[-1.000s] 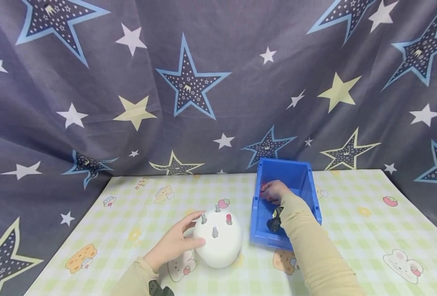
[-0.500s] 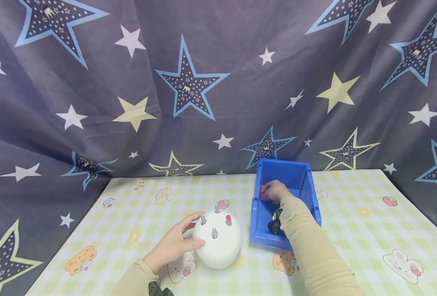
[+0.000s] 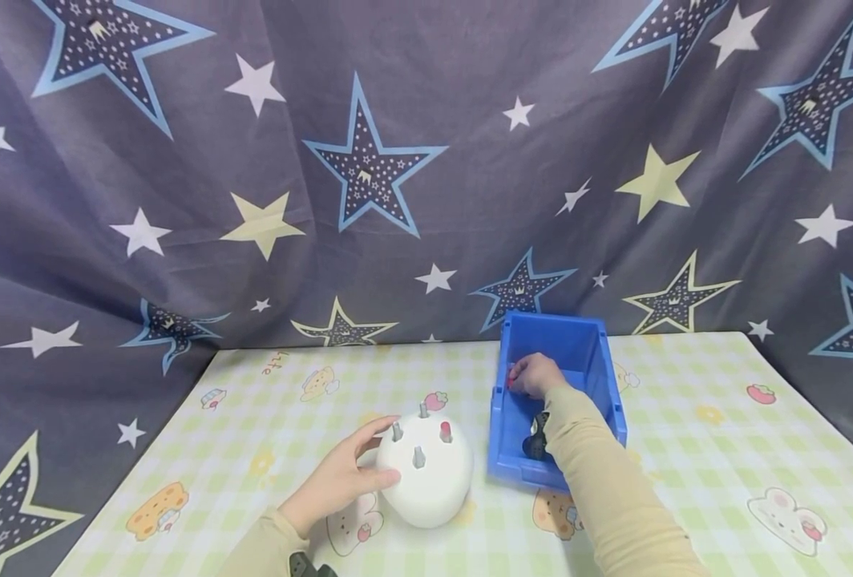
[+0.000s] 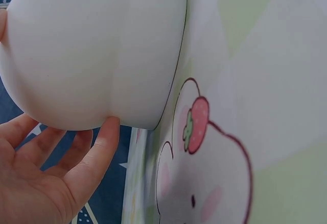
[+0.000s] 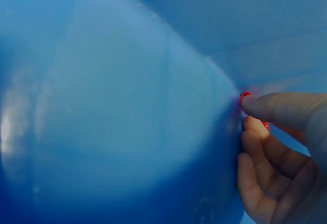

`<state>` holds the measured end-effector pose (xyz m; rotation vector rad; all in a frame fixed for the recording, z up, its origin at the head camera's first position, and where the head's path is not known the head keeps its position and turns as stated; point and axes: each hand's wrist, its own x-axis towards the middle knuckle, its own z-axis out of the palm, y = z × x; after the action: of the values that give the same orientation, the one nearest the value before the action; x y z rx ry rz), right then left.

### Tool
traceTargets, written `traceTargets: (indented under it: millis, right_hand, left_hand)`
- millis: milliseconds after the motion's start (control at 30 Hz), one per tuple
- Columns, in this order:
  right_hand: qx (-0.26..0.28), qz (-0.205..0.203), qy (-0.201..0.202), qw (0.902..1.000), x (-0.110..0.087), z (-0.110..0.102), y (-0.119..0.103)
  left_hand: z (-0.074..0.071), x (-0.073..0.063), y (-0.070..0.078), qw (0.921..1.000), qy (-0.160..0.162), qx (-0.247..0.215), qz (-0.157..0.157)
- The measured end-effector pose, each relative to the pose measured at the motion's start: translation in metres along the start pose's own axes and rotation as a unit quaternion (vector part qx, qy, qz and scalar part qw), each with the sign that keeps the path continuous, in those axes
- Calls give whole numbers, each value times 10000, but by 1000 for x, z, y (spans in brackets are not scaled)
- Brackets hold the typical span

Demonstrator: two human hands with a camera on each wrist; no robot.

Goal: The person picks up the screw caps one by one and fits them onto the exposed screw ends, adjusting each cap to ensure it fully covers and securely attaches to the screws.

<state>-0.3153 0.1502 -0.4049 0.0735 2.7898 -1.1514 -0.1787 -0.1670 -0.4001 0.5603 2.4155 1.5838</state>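
Observation:
A white rounded dome (image 3: pixel 430 493) stands on the table, with several grey pegs (image 3: pixel 418 457) on top and a red cap (image 3: pixel 445 427) on one of them. My left hand (image 3: pixel 343 477) holds it from the left, thumb on the near side and fingers round the far side. In the left wrist view fingertips touch the dome's smooth wall (image 4: pixel 92 55). My right hand (image 3: pixel 537 375) reaches inside a blue bin (image 3: pixel 499 433), by its left wall. Its thumb and finger pinch a small red piece (image 5: pixel 246 96), mostly hidden by the fingertips.
A checked tablecloth (image 3: pixel 686 449) with cartoon prints covers the table. Behind it hangs a dark curtain (image 3: pixel 426 200) with stars. The bin stands near the back edge, right of the dome. Black wrist gear (image 3: pixel 536 441) shows at the right wrist inside the bin.
My right hand stays by the bin's left wall, its fingers shifting slightly around the red piece. Less red shows above the fingers than before. The left hand and dome stay in place.

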Motion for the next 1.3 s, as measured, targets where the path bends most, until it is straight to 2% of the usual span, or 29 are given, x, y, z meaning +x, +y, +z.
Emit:
traceTargets:
  millis: [200,333,600,900,1300]
  right_hand:
    - [-321,-71,157,9993,-1,1,-1]
    - [-316,-90,166,9993,0,1,0]
    - [441,127,-144,9988,-1,0,2]
    - [968,325,-393,9940,-4,1,0]
    - [793,439,-452,9949,-6,-4,-5]
  left_hand:
    - [0,0,0,10000,-38,-52,60]
    - [0,0,-1,10000,-18,-42,6]
    - [0,-1,0,10000,9,-13,-11]
    - [0,-1,0,9999,-23,-103,60]
    - [0,0,-1,10000,6,9,-7]
